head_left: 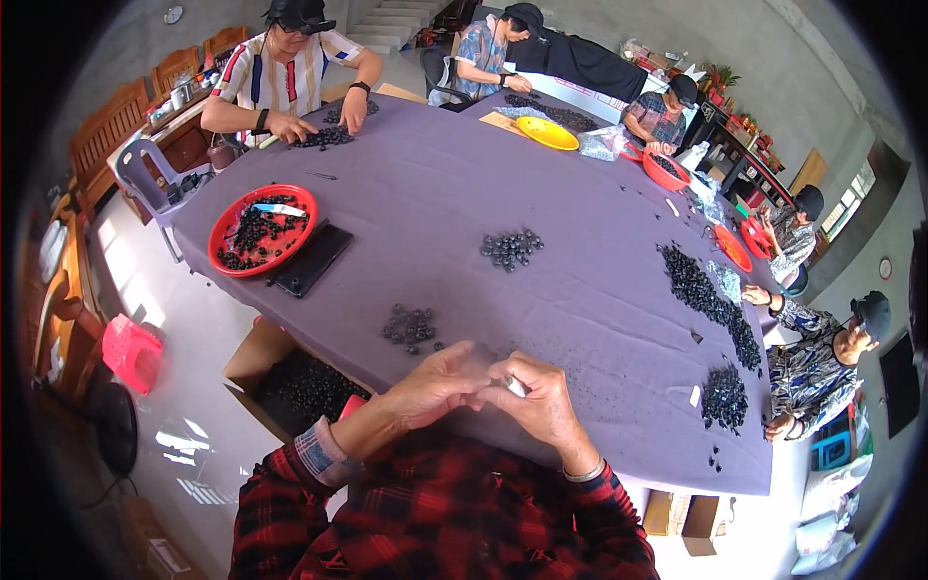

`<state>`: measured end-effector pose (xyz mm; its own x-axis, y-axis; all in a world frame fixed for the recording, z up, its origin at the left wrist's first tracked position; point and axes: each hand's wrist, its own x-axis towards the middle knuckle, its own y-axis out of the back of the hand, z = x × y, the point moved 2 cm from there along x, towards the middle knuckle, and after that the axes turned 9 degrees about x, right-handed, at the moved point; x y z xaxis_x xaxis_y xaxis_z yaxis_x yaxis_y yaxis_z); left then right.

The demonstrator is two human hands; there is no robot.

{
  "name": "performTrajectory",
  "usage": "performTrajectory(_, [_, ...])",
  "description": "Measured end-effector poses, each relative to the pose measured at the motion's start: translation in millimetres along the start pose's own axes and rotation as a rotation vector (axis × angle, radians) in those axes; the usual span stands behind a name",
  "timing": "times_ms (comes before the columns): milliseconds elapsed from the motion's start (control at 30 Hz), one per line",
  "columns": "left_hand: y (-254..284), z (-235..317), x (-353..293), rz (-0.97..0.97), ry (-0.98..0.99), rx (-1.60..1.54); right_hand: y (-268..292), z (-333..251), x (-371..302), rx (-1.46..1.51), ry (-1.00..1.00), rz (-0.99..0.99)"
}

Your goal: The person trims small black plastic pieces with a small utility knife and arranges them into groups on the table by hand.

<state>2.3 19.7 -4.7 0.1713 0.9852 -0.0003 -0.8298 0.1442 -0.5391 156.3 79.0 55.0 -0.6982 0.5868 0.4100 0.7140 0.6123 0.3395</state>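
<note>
curled tightly, the right hand (536,398) closes around a small whitish thing (516,386); only its pale end shows between the bent fingers, so its full shape and kind cannot be made out. the left hand (437,385) meets it from the other side, fingers brought up close to the right hand's. its fingertips are blurred, and whether they pinch anything cannot be told. both hands are at the near edge of a purple-grey tablecloth (406,213). just beyond the left hand lies a loose cluster of black, roundish pieces (410,327), with one stray piece (439,345) near the fingers. a second cluster (510,249) sits farther across the cloth. fine dark specks (570,362), too small to identify, dot the cloth beyond the right hand. below the cloth's near left edge, a cardboard box (257,350) holds many more black pieces; the cloth hides part of it. something red (351,406) shows beside the box, mostly hidden. to the far left, a red basin (244,272) holds black pieces and a blue-and-white tool (278,209), its kind unclear.
</note>
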Motion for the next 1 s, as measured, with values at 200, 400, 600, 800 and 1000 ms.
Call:
performTrajectory(200, [-3,10,0,-0.015,-0.041,-0.083,-3,5,11,0.508,-0.189,-0.053])
performTrajectory(400, [2,24,11,-0.012,-0.088,-0.050,4,14,32,0.537,-0.320,-0.117])
performTrajectory(600, [2,24,9,-0.012,-0.129,0.016,-1,16,27,0.542,-0.352,0.029])
performTrajectory(800, [1,26,2,-0.053,-0.228,0.022,12,7,6,-0.056,0.102,-0.006])
performTrajectory(1000, [1,24,2,-0.075,-0.244,-0.016,4,-3,2,-0.273,0.121,-0.060])
